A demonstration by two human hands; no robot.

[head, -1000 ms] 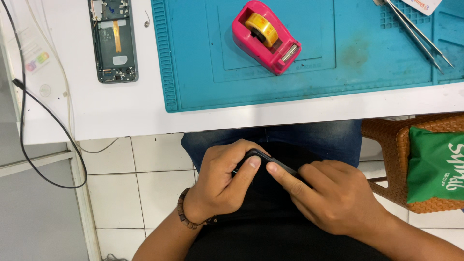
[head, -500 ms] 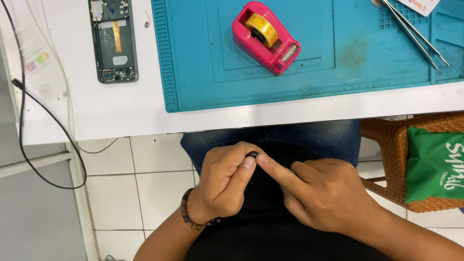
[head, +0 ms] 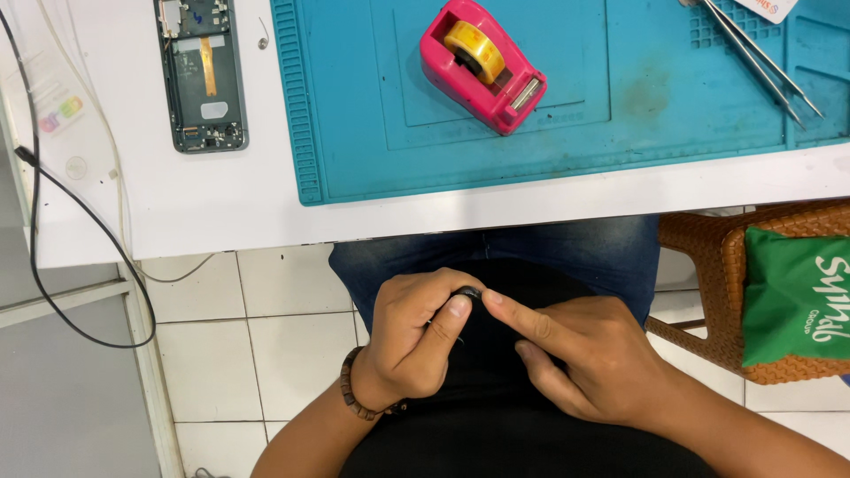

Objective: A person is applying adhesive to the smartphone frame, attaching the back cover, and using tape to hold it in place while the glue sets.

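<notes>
Down in my lap, below the table edge, my left hand (head: 416, 341) curls around a small dark object (head: 467, 293), of which only a sliver shows between thumb and fingers. My right hand (head: 580, 354) lies beside it with the index finger stretched out, its tip touching that dark object. A beaded bracelet (head: 354, 398) sits on my left wrist. Most of the object is hidden by my fingers and blends into my black shirt.
On the white table (head: 266, 204) lies a teal work mat (head: 620, 115) with a pink tape dispenser (head: 482, 62) and metal tweezers (head: 761, 62). An opened phone body (head: 202, 75) lies left of the mat. A black cable (head: 80, 257) hangs at left; a wicker chair with a green bag (head: 797, 292) stands right.
The dark object showed more between both hands a second ago. My left hand has closed around it, and my right index finger has straightened onto its tip.
</notes>
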